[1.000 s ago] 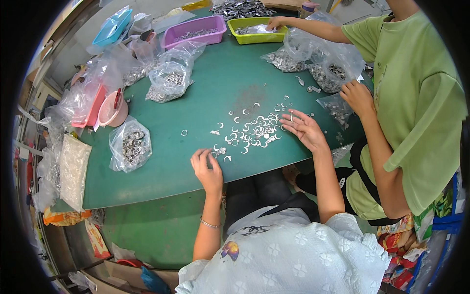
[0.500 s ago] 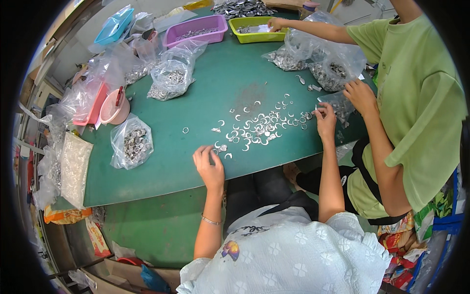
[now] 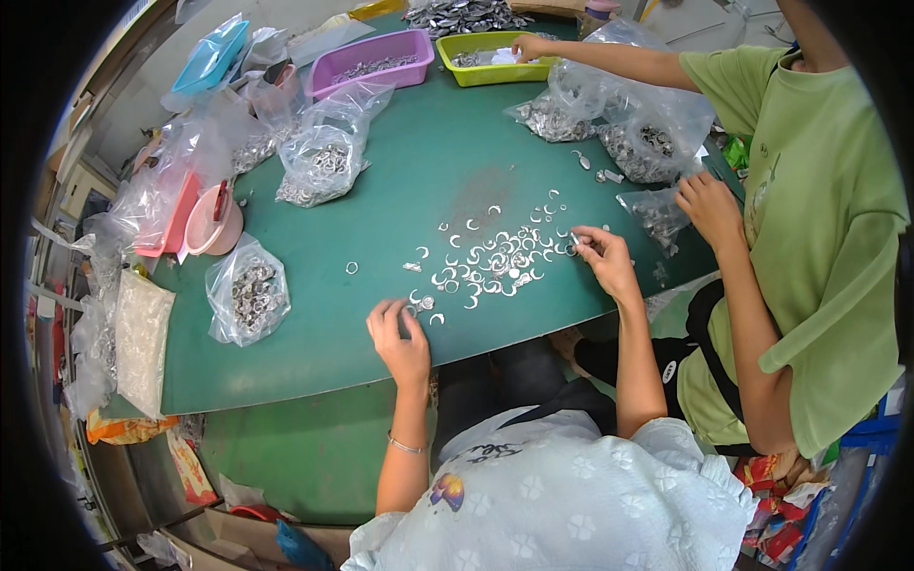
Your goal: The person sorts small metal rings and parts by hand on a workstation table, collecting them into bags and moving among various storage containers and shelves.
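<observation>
Small curved and ring-shaped metal pieces (image 3: 500,262) lie scattered on a green table mat (image 3: 419,181). My left hand (image 3: 402,341) rests at the pile's near left edge, fingertips pinched on a small metal ring (image 3: 416,307). My right hand (image 3: 606,265) is at the pile's right edge, thumb and fingers closed on a small shiny metal piece (image 3: 572,242). Both forearms come up from the lower edge.
A co-worker in a green shirt stands at the right, one hand (image 3: 709,205) by a bag of parts (image 3: 657,214), the other in a yellow-green tray (image 3: 490,46). A purple tray (image 3: 376,57), a pink tub (image 3: 211,221) and several clear bags of metal parts (image 3: 246,293) ring the mat.
My right hand slid right along the pile, then came back slightly toward me with its fingers pinched. My left hand has barely moved. The co-worker's hands stay put.
</observation>
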Demonstrator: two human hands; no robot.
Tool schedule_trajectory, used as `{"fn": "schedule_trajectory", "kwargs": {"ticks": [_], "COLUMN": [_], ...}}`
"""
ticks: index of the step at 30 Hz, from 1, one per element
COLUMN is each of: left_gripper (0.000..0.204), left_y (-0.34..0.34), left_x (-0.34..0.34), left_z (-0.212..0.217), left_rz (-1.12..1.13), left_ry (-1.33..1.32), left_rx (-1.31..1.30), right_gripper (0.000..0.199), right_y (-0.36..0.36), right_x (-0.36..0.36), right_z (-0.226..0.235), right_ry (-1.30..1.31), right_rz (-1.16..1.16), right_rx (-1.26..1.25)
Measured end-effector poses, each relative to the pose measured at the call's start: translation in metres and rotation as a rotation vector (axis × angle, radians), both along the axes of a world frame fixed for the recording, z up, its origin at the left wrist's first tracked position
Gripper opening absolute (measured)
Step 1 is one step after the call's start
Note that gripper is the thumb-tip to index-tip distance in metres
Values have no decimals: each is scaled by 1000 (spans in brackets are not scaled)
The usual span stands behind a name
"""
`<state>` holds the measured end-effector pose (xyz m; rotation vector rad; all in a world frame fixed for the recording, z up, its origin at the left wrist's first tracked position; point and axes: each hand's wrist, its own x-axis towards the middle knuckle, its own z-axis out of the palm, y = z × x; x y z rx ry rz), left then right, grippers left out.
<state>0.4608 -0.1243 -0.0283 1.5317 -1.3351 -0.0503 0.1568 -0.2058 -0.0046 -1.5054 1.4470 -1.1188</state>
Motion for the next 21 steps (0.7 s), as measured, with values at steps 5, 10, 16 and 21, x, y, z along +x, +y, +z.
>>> {"fn": "schedule_trajectory", "kwargs": {"ticks": [5, 10, 16, 21], "left_gripper": [15, 19, 18, 22], "left_y": [4, -5, 5, 20], "left_x": [1, -3, 14, 3], "left_z": [-1, -2, -2, 9], "left_rz": [35, -31, 30, -265], "left_ry": [3, 71, 109, 240], "left_rx": [12, -24, -117, -145], "right_gripper": [20, 19, 22, 32], "right_y": [3, 11, 23, 43], "right_x": [12, 48, 126, 154], "right_z": [17, 38, 43, 25], "right_ry": [122, -20, -324, -332], "right_rz": [87, 263, 511, 574], "right_rx": [-20, 40, 175, 152]}}
